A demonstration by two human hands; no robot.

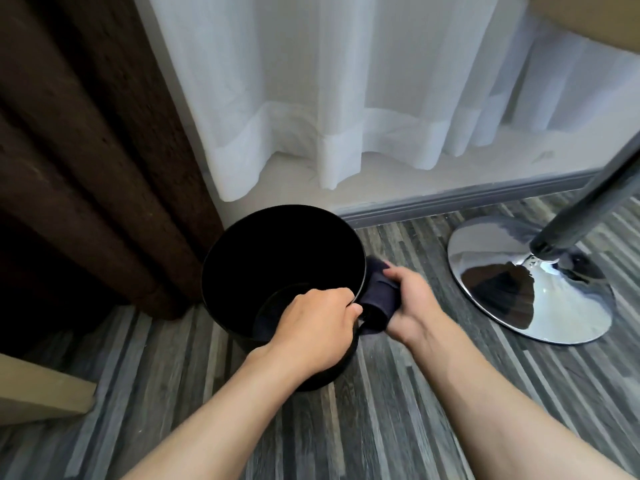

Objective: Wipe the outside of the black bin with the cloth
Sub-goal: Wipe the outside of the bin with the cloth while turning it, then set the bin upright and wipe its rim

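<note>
Down on the striped grey floor stands one black bin, round and open-topped, tucked close to the corner where one brown curtain hangs on the left and one white sheer curtain hangs behind it. Two hands are at the bin's near right side. The left hand grips the rim, its fingers curled over the edge with the fingertips inside and the thumb on the outer wall. The right hand clutches one dark cloth, bunched and folded, with the fingers wrapped round it, and holds it against the outside wall of the bin just below the rim; the cloth touches the bin right beside the left hand's thumb. To the right, well apart from the bin, sits one shiny chrome base, dish-shaped, with one dark pole rising from it at a slant. One pale wooden piece of furniture shows at the lower left edge.
</note>
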